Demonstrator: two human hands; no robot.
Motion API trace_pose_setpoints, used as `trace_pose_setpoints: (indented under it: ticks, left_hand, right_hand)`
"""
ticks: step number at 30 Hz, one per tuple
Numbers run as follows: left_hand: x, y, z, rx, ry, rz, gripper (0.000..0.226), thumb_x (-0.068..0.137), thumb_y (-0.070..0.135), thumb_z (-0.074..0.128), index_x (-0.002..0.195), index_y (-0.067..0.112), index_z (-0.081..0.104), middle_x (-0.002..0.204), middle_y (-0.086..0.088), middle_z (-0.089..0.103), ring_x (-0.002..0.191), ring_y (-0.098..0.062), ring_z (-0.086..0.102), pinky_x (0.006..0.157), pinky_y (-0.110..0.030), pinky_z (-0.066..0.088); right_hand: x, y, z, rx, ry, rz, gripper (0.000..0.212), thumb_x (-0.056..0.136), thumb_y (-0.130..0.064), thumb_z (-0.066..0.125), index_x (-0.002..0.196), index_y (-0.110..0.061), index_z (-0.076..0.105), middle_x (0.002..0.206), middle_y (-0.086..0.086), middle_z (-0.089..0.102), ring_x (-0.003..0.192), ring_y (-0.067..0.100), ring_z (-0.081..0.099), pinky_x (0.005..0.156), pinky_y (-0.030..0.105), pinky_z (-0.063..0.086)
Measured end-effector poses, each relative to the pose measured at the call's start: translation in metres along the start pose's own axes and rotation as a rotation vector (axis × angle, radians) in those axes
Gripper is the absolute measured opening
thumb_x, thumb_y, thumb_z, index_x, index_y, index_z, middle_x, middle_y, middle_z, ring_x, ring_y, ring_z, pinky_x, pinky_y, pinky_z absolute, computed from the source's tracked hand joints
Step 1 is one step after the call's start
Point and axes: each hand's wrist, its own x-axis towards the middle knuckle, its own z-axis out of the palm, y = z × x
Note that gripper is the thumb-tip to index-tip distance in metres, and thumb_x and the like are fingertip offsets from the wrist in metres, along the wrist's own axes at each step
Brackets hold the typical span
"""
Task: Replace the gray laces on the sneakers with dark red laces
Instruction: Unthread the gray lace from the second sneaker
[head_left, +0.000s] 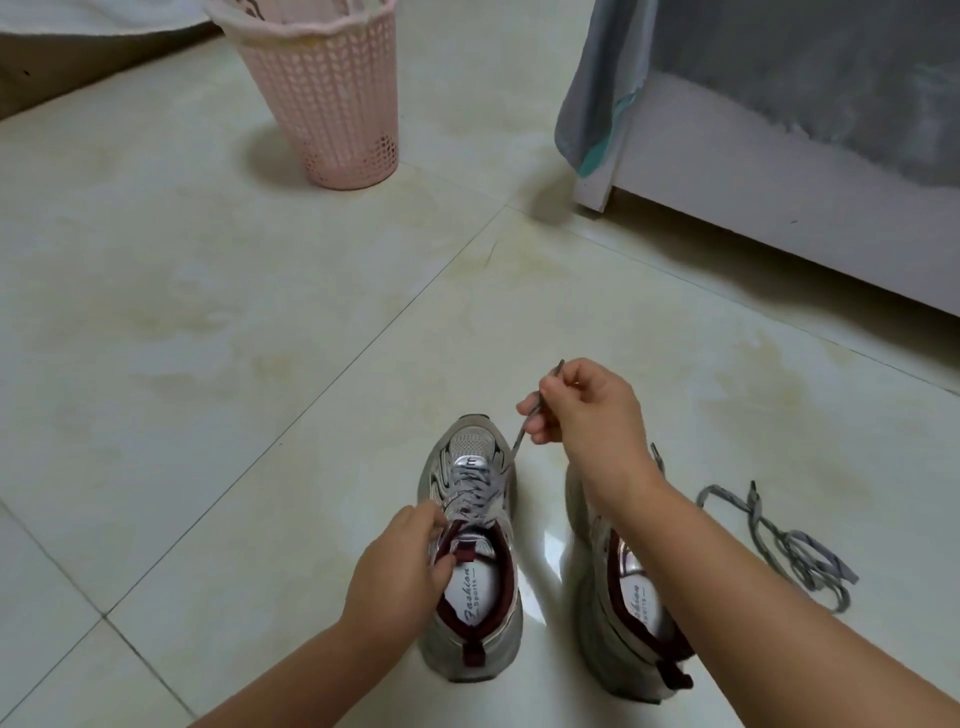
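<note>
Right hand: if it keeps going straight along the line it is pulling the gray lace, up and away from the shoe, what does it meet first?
Probably nothing: beyond the right hand holding the gray lace lies only bare floor tile. The pink basket stands far off to the left; depth is uncertain.

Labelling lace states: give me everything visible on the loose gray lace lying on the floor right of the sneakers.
The loose flat gray fabric shoelace lies fully out of any shoe, on the glossy cream tiled floor, right of the right gray mesh sneaker. It is tangled in several overlapping loops, faint paler marks along it, one dark-tipped end pointing away. Neither hand touches it; whether it touches the sneaker cannot be told.
</note>
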Motion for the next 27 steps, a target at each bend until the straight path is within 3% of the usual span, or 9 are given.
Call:
trace_pose_setpoints:
  ticks: [3, 6, 9, 12, 14, 16, 19, 24, 27]
  left_hand:
    - [-0.001, 0.002, 0.001, 0.010, 0.077, 0.089, 0.038, 0.084, 0.027, 0.060, 0.120, 0.030, 0.049, 0.108, 0.012, 0.050, 0.095, -0.009, 0.054, 0.076, -0.018, 0.042]
    - [0.007, 0.010, -0.002, -0.039, 0.087, 0.188, 0.018, 0.081, 0.023, 0.066, 0.099, 0.022, 0.067, 0.091, 0.016, 0.043, 0.094, -0.006, 0.043, 0.074, -0.008, 0.033]
    - [0.019, 0.013, -0.003, -0.090, 0.011, 0.171, 0.004, 0.081, 0.016, 0.065, 0.077, 0.017, 0.065, 0.081, 0.016, 0.037, 0.091, -0.010, 0.042, 0.075, -0.010, 0.033]
    - [0.025, 0.012, -0.001, -0.139, -0.119, 0.114, 0.026, 0.085, 0.010, 0.056, 0.065, 0.024, 0.046, 0.084, 0.015, 0.035, 0.093, -0.018, 0.047, 0.086, -0.028, 0.043]
    - [0.026, 0.017, -0.005, -0.197, -0.149, 0.070, 0.034, 0.088, 0.005, 0.051, 0.063, 0.026, 0.042, 0.084, 0.011, 0.035, 0.091, -0.017, 0.048, 0.081, -0.020, 0.042]
    - [0.026, 0.022, -0.010, -0.351, -0.190, -0.010, 0.034, 0.090, -0.002, 0.046, 0.062, 0.018, 0.045, 0.080, 0.005, 0.039, 0.073, -0.003, 0.054, 0.063, -0.010, 0.043]
    - [0.026, 0.021, -0.015, -0.543, -0.256, -0.067, 0.029, 0.090, -0.005, 0.042, 0.066, 0.009, 0.048, 0.068, -0.003, 0.046, 0.053, 0.000, 0.051, 0.048, -0.007, 0.041]
    - [0.023, 0.015, -0.013, -0.539, -0.187, -0.055, 0.023, 0.086, 0.002, 0.057, 0.069, 0.016, 0.053, 0.083, 0.001, 0.049, 0.069, 0.002, 0.056, 0.066, -0.007, 0.045]
    - [0.023, 0.017, -0.014, -0.557, -0.149, -0.023, 0.024, 0.079, 0.001, 0.067, 0.067, 0.020, 0.057, 0.084, 0.000, 0.051, 0.074, -0.007, 0.062, 0.073, -0.018, 0.053]
  right_hand:
    - [-0.006, -0.004, 0.010, -0.035, -0.123, 0.024, 0.026, 0.095, 0.001, 0.043, 0.069, -0.007, 0.044, 0.062, 0.007, 0.060, 0.043, 0.010, 0.051, 0.048, 0.020, 0.048]
    - [-0.015, 0.006, 0.019, -0.026, -0.217, 0.071, 0.021, 0.094, 0.000, 0.045, 0.074, -0.004, 0.048, 0.065, 0.005, 0.062, 0.050, 0.012, 0.056, 0.055, 0.022, 0.052]
    - [-0.012, 0.020, 0.017, -0.074, -0.193, 0.144, 0.015, 0.093, -0.006, 0.049, 0.080, -0.005, 0.056, 0.072, 0.007, 0.060, 0.057, 0.014, 0.054, 0.059, 0.025, 0.049]
    - [-0.010, 0.041, 0.012, -0.491, -0.131, 0.169, 0.013, 0.091, -0.009, 0.049, 0.097, -0.013, 0.059, 0.086, 0.006, 0.060, 0.074, 0.019, 0.054, 0.073, 0.033, 0.046]
    - [-0.017, 0.053, 0.008, -0.779, -0.147, 0.169, 0.031, 0.087, -0.007, 0.048, 0.117, -0.014, 0.052, 0.103, 0.006, 0.060, 0.089, 0.020, 0.054, 0.076, 0.027, 0.041]
    - [-0.028, 0.063, 0.008, -0.889, -0.225, 0.112, 0.038, 0.085, -0.011, 0.052, 0.122, -0.017, 0.047, 0.112, 0.005, 0.055, 0.091, 0.020, 0.054, 0.076, 0.025, 0.039]
    - [-0.038, 0.076, 0.012, -0.961, -0.284, -0.017, 0.030, 0.085, -0.021, 0.059, 0.114, -0.023, 0.052, 0.106, -0.002, 0.047, 0.096, 0.020, 0.054, 0.081, 0.027, 0.041]
    - [-0.032, 0.083, 0.015, -0.959, -0.249, -0.067, 0.014, 0.085, -0.023, 0.061, 0.099, -0.020, 0.061, 0.090, -0.006, 0.041, 0.087, 0.014, 0.046, 0.069, 0.024, 0.031]
    - [-0.029, 0.086, 0.014, -0.836, -0.250, -0.049, 0.017, 0.082, -0.016, 0.063, 0.076, -0.029, 0.054, 0.080, -0.011, 0.041, 0.079, 0.011, 0.043, 0.063, 0.018, 0.031]
